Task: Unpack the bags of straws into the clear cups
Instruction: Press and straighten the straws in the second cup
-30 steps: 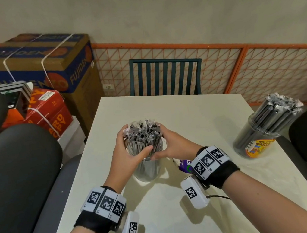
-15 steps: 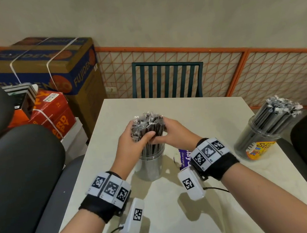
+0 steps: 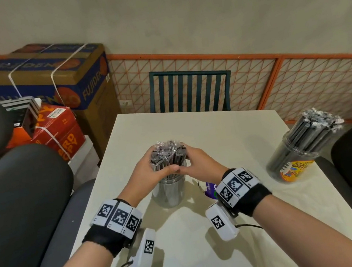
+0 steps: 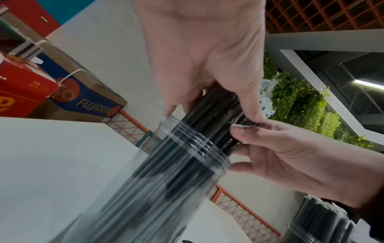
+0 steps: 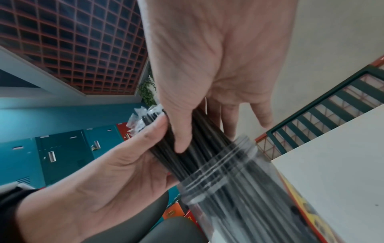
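While both of my hands are wrapping round the straws [image 3: 169, 157], I am holding the bundle upright with its lower ends down inside the near cup [image 3: 169, 192], which is standing on the table [image 3: 228, 139] just in front of me. My left hand [image 3: 147, 178] is curling its fingers round the far side and its thumb across the front; my right hand [image 3: 200, 168] is closing in from the other side, thumb pressing on the straws, the little finger [image 5: 263, 115] sticking out free. The two thumbs are nearly meeting above the rim. The wrist views are showing dark straws running through the ribbed mouth of the cup, though whether they are reaching the bottom I cannot tell; the lower part is blurred.

As for progress, I am judging the job well advanced. The far cup [image 3: 296, 157], off to my right near the table edge, is already standing packed with straws, their crinkled wrapper ends fanning out on top. This second bundle is going in now and is not yet released. A purple scrap [image 3: 210, 190] is lying beside my right wrist; it may be emptied packaging, but too little is showing. I am seeing no unopened bags, so letting go and settling these straws looks like most of what is left.
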A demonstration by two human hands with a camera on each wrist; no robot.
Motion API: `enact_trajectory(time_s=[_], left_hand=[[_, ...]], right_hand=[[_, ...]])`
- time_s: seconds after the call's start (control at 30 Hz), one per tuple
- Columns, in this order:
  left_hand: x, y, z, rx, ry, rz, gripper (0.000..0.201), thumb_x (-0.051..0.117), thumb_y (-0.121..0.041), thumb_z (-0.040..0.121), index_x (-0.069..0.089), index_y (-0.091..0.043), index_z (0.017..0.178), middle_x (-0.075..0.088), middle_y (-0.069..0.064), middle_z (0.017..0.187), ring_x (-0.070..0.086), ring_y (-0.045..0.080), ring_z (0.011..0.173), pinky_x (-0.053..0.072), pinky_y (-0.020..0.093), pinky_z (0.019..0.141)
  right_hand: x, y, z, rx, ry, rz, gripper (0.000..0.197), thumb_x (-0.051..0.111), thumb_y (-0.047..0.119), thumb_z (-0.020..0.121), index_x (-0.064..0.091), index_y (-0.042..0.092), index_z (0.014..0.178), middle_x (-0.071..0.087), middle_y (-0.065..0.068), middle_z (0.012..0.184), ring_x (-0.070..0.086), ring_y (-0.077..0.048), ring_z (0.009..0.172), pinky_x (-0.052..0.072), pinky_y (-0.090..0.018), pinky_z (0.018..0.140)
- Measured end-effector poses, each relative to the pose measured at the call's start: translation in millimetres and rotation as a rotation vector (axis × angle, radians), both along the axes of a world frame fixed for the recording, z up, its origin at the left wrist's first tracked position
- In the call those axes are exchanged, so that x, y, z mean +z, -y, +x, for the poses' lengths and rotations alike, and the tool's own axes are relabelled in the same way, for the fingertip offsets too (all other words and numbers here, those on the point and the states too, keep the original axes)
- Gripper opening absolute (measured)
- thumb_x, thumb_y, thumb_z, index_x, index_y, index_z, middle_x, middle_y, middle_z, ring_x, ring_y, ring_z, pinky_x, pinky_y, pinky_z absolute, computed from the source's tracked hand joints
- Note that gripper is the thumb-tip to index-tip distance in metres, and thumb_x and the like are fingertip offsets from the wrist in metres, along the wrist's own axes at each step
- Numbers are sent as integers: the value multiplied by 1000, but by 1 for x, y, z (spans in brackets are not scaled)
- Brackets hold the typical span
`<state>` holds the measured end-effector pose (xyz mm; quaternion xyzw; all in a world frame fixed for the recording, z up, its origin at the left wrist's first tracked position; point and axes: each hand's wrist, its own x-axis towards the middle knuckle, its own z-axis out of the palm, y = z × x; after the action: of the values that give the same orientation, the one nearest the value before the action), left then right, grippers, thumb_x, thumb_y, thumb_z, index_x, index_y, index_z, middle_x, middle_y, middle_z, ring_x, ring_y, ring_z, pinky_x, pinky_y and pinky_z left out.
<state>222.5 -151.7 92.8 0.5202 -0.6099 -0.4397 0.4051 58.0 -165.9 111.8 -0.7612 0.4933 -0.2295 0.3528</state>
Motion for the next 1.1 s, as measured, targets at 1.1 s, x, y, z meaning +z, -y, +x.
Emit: enact_trajectory(time_s=[1.1], left_hand=[[8,5,24,-142,129,71,92,80,-37,59,33,-27,137,49,-10,127,48,7,116,35,17,97]], right_hand=[[7,12,-12,97,-108,185,94,80,15,72,20,18,145,43,-4,145,41,-18,133,32,-33,111]])
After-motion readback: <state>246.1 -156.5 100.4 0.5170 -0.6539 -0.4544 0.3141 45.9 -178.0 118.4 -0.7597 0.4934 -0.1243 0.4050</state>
